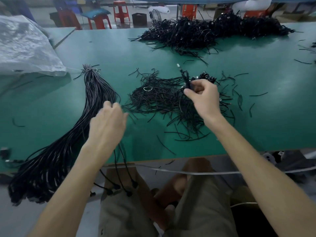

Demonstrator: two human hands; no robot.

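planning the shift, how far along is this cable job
Seemingly done: the heap of coiled cables at the far side of the table. In hand: the right hand grips a black cable over the loose ties; the left hand is on the tied bundle, grip unclear. Left: that thick bundle, so probably plenty remains.

Two hands are counted: a left hand (109, 120) and a right hand (203, 96). One table (102, 48) is seen. One tied bundle (92, 93) of long cables is laid on it, and about five plugs (129, 193) are hung over its edge. One coil (185, 77) is held up. Two heaps are counted, a near heap (159, 96) of ties and a far heap (205, 29) of coiled cables; the pieces in each are too many to be numbered. One bag (22, 47) is seen. At least four stools (121, 11) are made out beyond.
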